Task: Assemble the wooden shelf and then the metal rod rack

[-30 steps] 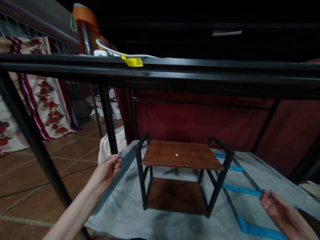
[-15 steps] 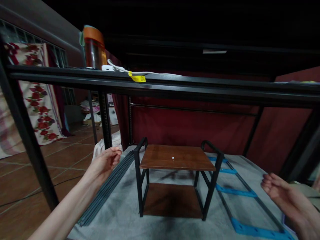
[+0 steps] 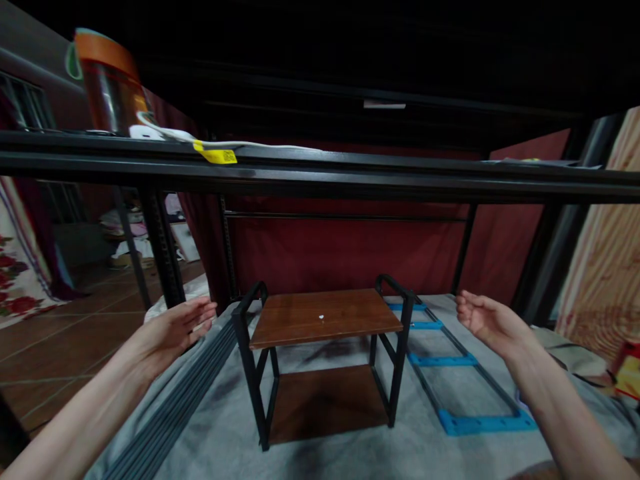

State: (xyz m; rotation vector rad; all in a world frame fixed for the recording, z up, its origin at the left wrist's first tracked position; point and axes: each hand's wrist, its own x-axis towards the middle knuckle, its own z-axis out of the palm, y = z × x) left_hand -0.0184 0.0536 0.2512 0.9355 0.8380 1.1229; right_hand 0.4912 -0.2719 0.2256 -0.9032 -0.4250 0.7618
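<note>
One dark red cloth backdrop [image 3: 345, 253] hangs behind a black metal frame [image 3: 350, 179], whose long front rail crosses the whole view. Below the rail spreads one grey cloth [image 3: 425, 453]. On it, near the middle, stands one small rack [image 3: 325, 303], upright, with two brown boards, one above the other, and two black side frames with rounded tops.

To its right lies one ladder-like frame [image 3: 487, 423] with two dark side rails and four blue crossbars. To the rack's left runs one bundle of grey rods [image 3: 185, 400] — several, side by side, too blurred to count.

Two bare hands reach in, one on each side of the rack and apart from it. The left hand [image 3: 175, 330] is over the rods, its grip loosely open, with nothing visible in it. The right hand [image 3: 493, 327] hovers over the ladder-like frame; its fingers are softly bent, its grip part open, again with nothing visible inside.

Up on the rail are one orange-capped bottle [image 3: 110, 87], one white cable [image 3: 260, 144] and one yellow tag [image 3: 216, 155]. Smallest is one white spot [image 3: 321, 317] on the rack's upper board.
</note>
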